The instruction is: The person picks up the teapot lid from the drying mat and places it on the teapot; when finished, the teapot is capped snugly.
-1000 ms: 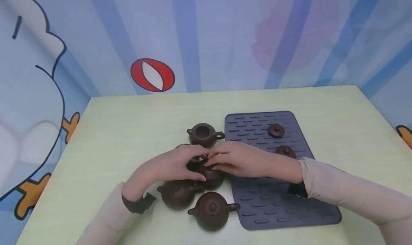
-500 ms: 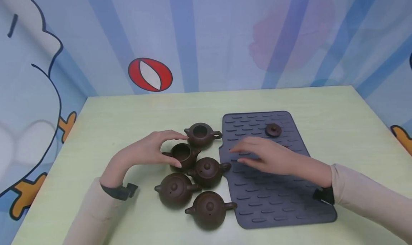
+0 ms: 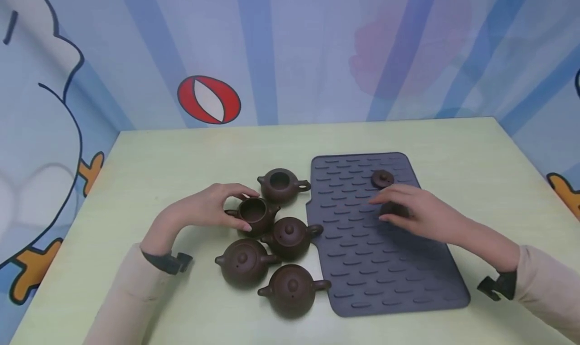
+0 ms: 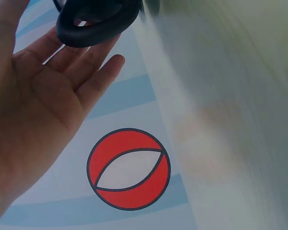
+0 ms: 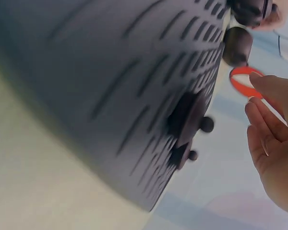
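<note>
My left hand holds a small dark brown lidless teapot, thumb on the near side and fingers at the far side. Its loop handle points toward the palm in the left wrist view. Over the grey mat, my right hand reaches with thumb and fingers apart around the nearer teapot lid, which the hand partly covers. From the right wrist, that knobbed lid lies on the mat, apart from the fingers. The farther lid sits just beyond it.
Another lidless teapot stands behind the held one. Three lidded teapots cluster in front: one in the middle, one at left, one nearest. The ridged grey mat lies to their right. A printed cloth backdrop rises behind the table.
Both hands have left the middle teapot, which now shows its lid on. My left hand went left to the lidless teapot; my right hand moved right across the mat to the nearer lid.
</note>
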Tool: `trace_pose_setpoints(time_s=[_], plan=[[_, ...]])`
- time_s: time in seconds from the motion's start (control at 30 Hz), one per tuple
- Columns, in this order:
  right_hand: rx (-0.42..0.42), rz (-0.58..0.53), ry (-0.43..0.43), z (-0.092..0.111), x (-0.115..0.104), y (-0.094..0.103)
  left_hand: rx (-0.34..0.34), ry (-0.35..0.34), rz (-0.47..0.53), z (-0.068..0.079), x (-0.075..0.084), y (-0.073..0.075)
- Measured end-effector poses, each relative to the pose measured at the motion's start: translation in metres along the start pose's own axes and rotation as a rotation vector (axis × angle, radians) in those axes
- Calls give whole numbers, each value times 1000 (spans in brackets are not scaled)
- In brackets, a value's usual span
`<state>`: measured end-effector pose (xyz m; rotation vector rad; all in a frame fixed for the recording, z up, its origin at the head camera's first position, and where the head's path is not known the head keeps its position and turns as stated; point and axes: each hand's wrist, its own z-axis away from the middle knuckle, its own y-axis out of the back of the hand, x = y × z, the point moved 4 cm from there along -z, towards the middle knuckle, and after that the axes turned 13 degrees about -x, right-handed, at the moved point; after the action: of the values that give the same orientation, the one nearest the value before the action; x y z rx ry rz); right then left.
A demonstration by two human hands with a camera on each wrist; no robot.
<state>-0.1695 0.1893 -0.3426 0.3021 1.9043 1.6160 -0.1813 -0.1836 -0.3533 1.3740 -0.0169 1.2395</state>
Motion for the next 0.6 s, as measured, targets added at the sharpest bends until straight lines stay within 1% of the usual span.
trace_pose_setpoints(time_s=[0.17,0.43,0.6], plan=[[-9,-30,-40,10,16,-2,-2,31,12,1,-1,1],[-9,-57,-123,19,36,-8,-11,22,4,-1,0,2],[-8,-61,-135,21,42,-10,-14,24,13,-1,0,1]])
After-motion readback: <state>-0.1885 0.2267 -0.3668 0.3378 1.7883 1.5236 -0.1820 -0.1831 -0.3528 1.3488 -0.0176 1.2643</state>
